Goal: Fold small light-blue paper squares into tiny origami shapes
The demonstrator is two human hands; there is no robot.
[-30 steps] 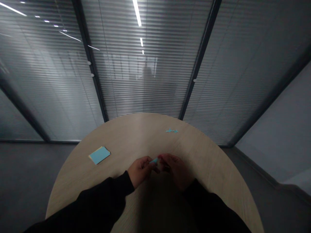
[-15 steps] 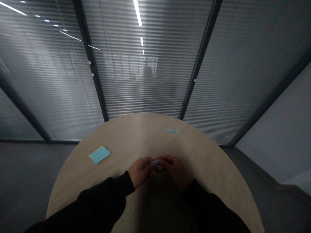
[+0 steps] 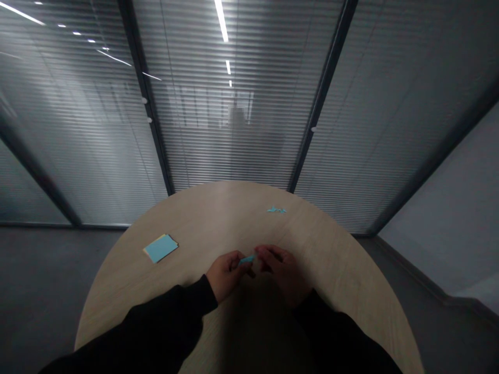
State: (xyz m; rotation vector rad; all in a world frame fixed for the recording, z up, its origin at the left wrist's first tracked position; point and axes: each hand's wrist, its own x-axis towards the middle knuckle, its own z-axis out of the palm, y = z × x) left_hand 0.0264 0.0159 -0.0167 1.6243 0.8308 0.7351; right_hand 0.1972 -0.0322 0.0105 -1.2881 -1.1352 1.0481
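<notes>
Both my hands are held together above the near part of a round pale wood table point(image 3: 234, 218). Between them is a small piece of light blue paper point(image 3: 247, 259), narrow and seen edge-on. My left hand point(image 3: 225, 275) pinches its left end in the fingertips. My right hand point(image 3: 283, 272) curls over its other end, and those fingers hide part of it. Both sleeves are black. Left of my hands lies a small stack of blue paper squares point(image 3: 160, 248), with a yellowish sheet showing under the top one.
A small folded blue paper figure point(image 3: 276, 210) lies near the table's far edge. Beyond the curved table edge point(image 3: 226, 182) stands a glass partition with slatted blinds point(image 3: 230, 140) and dark frames. Grey floor surrounds the table.
My hands have drawn slightly apart, the right one moving right and away. The blue paper now shows as a thin strip rather than a bunched fold.
</notes>
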